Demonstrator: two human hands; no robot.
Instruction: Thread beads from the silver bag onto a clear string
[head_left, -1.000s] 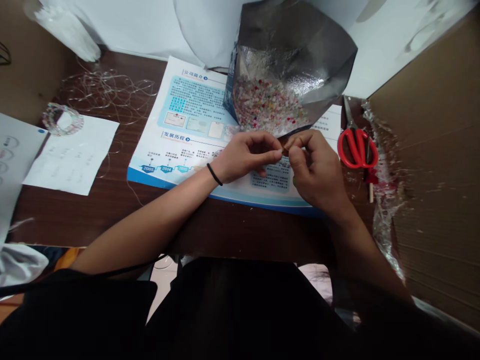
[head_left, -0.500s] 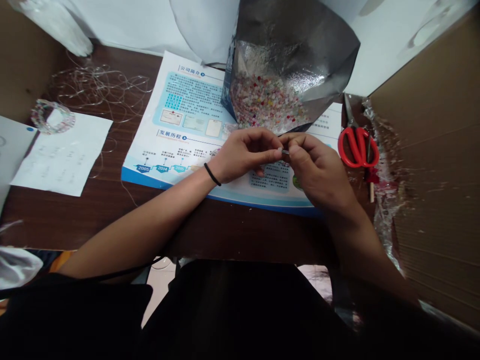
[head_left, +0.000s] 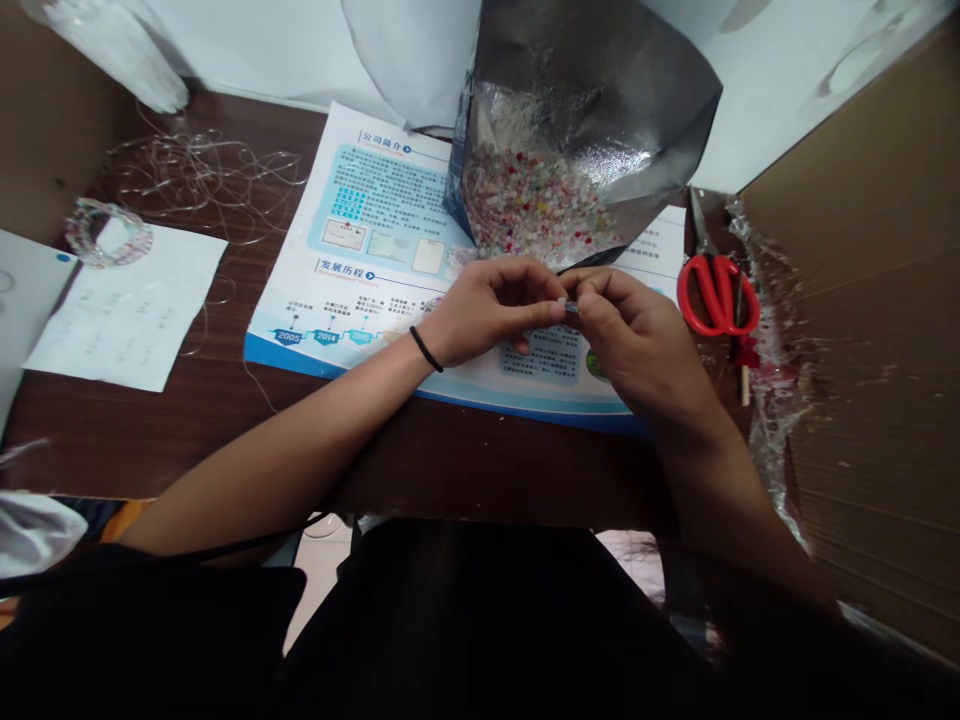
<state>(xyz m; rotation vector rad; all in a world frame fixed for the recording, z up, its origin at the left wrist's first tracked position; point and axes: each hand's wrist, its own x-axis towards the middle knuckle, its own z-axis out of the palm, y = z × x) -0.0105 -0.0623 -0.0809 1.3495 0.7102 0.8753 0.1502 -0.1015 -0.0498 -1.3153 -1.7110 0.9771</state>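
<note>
My left hand (head_left: 504, 312) and my right hand (head_left: 637, 340) meet fingertip to fingertip over a printed sheet (head_left: 375, 210). Each is closed in a pinch. Between the fingertips shows a small greyish piece (head_left: 571, 308), too small to name; I cannot tell whether both hands grip it. Just beyond the fingers stands an open silvery bag (head_left: 667, 130) with many small coloured beads (head_left: 536, 200) inside.
To the right lie red-handled scissors (head_left: 718, 293) beside crinkled clear plastic (head_left: 769, 440) and a cardboard wall (head_left: 877, 330). On the left, a beaded bracelet (head_left: 109, 235) rests on white paper (head_left: 124, 320), near tangled clear thread (head_left: 202, 180).
Both hands stay almost in place with their fingertips together. The small piece between them shows slightly differently. The whole view has shifted a touch.
</note>
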